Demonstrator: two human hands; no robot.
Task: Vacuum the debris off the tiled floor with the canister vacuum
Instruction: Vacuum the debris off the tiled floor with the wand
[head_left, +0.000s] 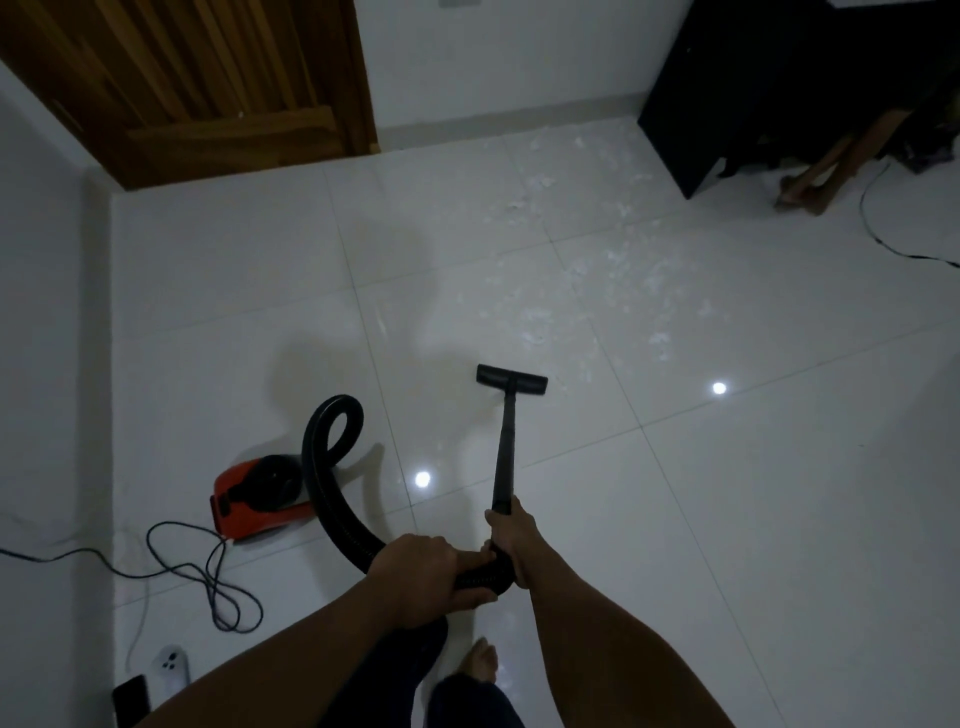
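1. Gripping the black hose (332, 499) at its wand end: left hand (415, 566), fingers curled over the top of it.
2. Right hand (511, 540) is clamped round the lower end of the wand (504, 447), just ahead of the left; the two hands sit close together.
3. The wand runs away from the hands to the floor nozzle (511, 379), which sits flat on the tiled floor (727, 519).
4. Debris (597, 270): pale scraps scattered beyond the nozzle and to its right, reaching toward the far wall and the dark cabinet (753, 104). The nearest bits lie just past the nozzle.
5. The hose arcs left from the hands and curls into a loop above the red canister vacuum (257, 499), which sits on the floor well left of the wand.
6. Power cord (208, 582) lies in loose coils in front of the canister.
7. Bare foot (480, 662) below the hands; wooden door (182, 78) at the far left.
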